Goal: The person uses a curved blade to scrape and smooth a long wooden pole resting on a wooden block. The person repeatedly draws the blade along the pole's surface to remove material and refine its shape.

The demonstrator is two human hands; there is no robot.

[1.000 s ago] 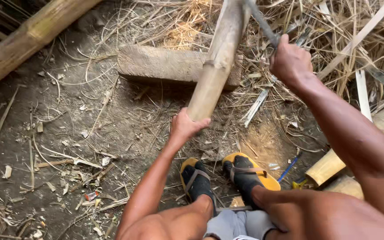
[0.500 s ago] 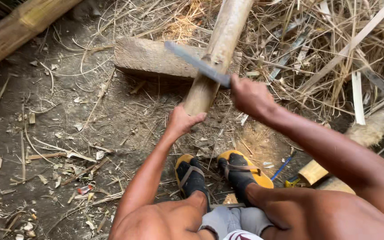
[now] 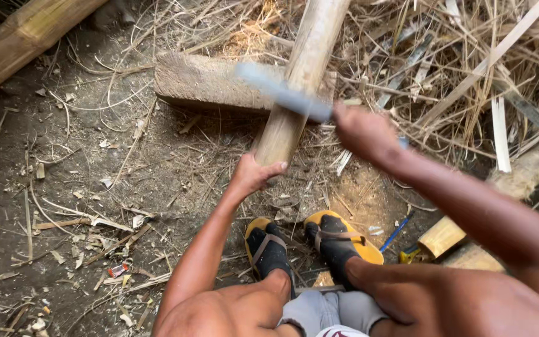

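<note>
Far to the left of the left hand, a thick bamboo trunk (image 3: 29, 37) lies slanted across the dirt ground (image 3: 63, 187). The left hand (image 3: 254, 175) is clamped on the lower end of a bamboo pole (image 3: 301, 75), which slants up and away from it and rests across a flat wooden block (image 3: 210, 84) just above that hand. To its right, the right hand (image 3: 363, 132) is closed around a blurred blade (image 3: 282, 93) that crosses the pole. Below both hands stand two feet in yellow sandals (image 3: 338, 240). Right of the right hand lie dry straw and split strips (image 3: 481, 68).
</note>
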